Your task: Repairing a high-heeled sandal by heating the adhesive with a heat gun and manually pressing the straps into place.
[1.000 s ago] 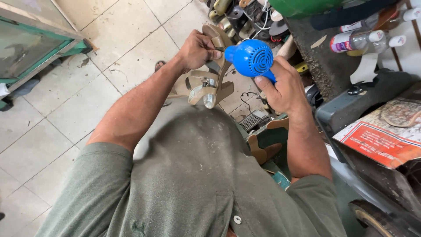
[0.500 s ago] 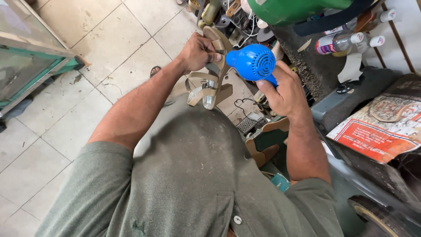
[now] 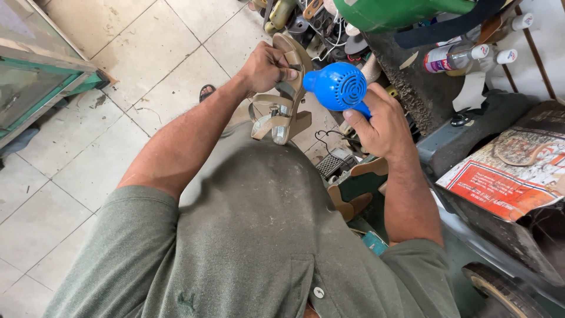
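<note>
Left hand (image 3: 266, 66) clamps sandal (image 3: 283, 94); right hand (image 3: 381, 125) grips blue hair dryer (image 3: 338, 87) just beside it. Heating underway, sole seemingly unpressed.

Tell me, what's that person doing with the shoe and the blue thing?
A person in a green shirt holds a tan strappy sandal up in the left hand. The right hand grips a blue hair dryer, whose round body sits right next to the sandal's sole. Both are raised over a pale tiled floor, beside a cluttered bench with bottles and tools.
</note>
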